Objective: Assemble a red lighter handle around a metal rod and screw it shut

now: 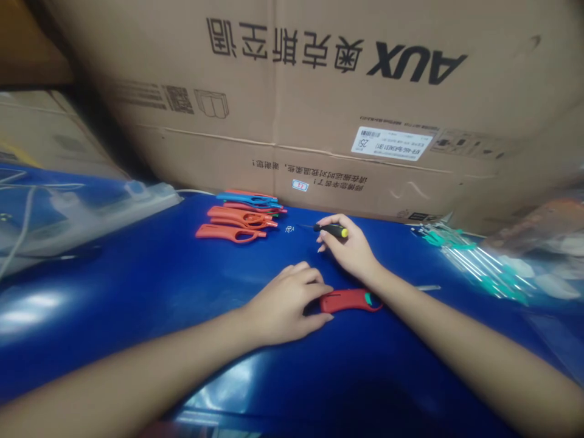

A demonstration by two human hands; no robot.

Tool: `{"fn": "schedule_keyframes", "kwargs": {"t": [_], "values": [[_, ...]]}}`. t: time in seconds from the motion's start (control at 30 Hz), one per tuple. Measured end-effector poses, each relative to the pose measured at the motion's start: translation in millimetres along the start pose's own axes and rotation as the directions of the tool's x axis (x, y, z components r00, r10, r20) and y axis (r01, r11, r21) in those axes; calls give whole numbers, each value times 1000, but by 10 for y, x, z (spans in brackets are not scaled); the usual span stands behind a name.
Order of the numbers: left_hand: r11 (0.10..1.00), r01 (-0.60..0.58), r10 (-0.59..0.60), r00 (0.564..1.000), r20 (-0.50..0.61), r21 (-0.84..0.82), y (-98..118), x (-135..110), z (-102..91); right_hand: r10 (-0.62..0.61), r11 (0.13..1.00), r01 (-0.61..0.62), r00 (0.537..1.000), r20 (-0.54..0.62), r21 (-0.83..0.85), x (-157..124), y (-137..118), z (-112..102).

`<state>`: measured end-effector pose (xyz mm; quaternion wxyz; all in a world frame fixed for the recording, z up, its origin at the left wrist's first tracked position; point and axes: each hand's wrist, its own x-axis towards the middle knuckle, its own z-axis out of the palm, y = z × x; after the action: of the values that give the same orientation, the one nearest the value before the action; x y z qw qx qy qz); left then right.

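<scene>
My left hand (287,301) rests on the blue table, its thumb and index finger closed about the left end of a red lighter handle (344,300). A green trigger shows in the handle's opening on the right. Farther back, my right hand (349,246) holds a screwdriver (336,230) with a black and yellow grip. Its thin shaft points left, towards a small cluster of pale screws (289,229) on the table. Left of these screws lies a group of orange, red and blue lighter handles (228,232).
A large cardboard box (292,91) stands along the back of the table (150,292). At the right lie several metal rods with green parts (479,261). A clear plastic container (109,204) and a white cable (27,225) are at the left.
</scene>
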<state>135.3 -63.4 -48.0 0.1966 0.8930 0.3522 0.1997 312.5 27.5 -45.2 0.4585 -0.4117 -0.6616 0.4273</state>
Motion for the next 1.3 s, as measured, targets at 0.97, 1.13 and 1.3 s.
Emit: {"fn": "schedule_keyframes", "kwargs": {"t": [0.97, 1.13, 1.3], "values": [[999, 2, -3, 1000, -13, -40, -26, 22, -11, -47, 988, 71, 983, -177, 135, -183, -251, -273], [999, 1, -2, 1000, -12, -48, -32, 23, -5, -2, 999, -7, 974, -225, -38, -206, -207, -403], [999, 9, -10, 1000, -3, -50, -22, 28, -9, 41, 999, -48, 978, -206, -27, -167, -150, -411]]}}
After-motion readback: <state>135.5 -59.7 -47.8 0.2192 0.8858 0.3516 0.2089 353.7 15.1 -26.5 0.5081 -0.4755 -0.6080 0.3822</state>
